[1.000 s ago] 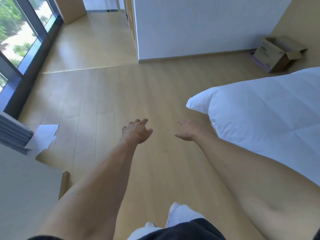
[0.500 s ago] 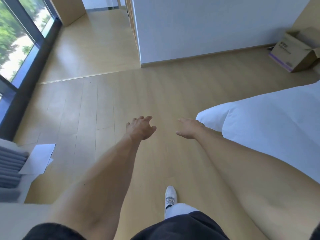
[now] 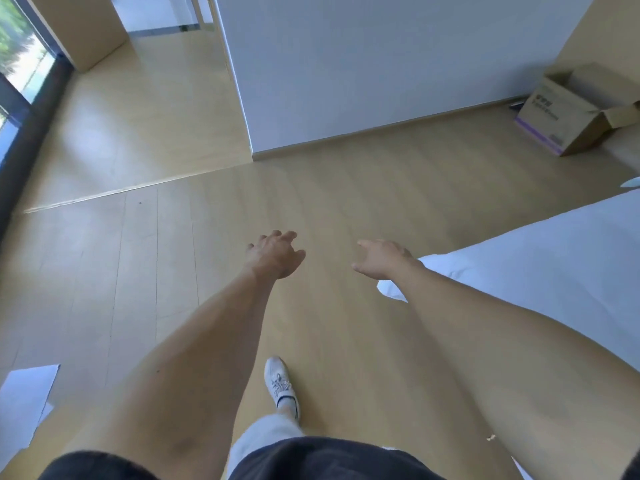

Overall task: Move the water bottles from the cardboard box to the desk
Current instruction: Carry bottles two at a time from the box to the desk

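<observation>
Well, both hands, left hand [image 3: 275, 254] and right hand [image 3: 381, 259], hang loose (cardboard box [image 3: 568, 110] well apart)

Person seen from above. Both forearms are bare to the short dark sleeves [image 3: 97, 465] at 7 o'clock; left hand [image 3: 275, 256] and right hand [image 3: 381, 259] carry no gloves, rings or watch. A dark upper garment [image 3: 329, 459] fills 6 o'clock, with a light grey trouser leg [image 3: 263, 434] and a white laced sneaker [image 3: 280, 382] below.
</observation>
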`<state>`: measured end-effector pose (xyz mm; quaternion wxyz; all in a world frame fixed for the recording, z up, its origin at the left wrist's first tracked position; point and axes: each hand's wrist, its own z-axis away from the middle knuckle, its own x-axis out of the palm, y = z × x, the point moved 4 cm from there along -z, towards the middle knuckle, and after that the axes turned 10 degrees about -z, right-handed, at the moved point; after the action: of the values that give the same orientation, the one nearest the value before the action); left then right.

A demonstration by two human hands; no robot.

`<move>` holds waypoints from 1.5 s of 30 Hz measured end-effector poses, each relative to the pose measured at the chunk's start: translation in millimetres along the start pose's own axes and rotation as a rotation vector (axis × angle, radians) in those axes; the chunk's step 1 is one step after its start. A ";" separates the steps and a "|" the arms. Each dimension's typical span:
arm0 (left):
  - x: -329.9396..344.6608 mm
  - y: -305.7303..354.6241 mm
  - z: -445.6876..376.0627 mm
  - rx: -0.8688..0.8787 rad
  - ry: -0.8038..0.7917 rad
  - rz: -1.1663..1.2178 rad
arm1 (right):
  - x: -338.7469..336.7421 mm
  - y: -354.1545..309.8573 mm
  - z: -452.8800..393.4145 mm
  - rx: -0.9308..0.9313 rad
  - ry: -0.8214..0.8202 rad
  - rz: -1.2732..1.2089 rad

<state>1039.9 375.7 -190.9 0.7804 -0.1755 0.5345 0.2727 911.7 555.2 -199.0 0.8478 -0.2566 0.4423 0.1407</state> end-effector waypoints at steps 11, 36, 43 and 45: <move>-71.2 42.9 -230.4 0.226 -0.024 -0.059 | -104.3 9.3 -164.8 0.203 0.057 -0.052; -212.4 256.3 -607.2 0.494 -0.054 -0.269 | -303.6 149.8 -483.0 0.402 0.148 -0.272; -264.2 373.3 -684.5 0.569 -0.023 -0.282 | -387.5 227.6 -543.6 0.441 0.160 -0.298; -273.7 402.7 -701.7 0.594 -0.016 -0.288 | -407.0 249.4 -555.9 0.479 0.173 -0.307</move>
<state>198.0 231.7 -186.7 0.8324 -0.0119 0.5540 -0.0070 187.2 446.0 -207.0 0.8546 -0.1244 0.4897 -0.1198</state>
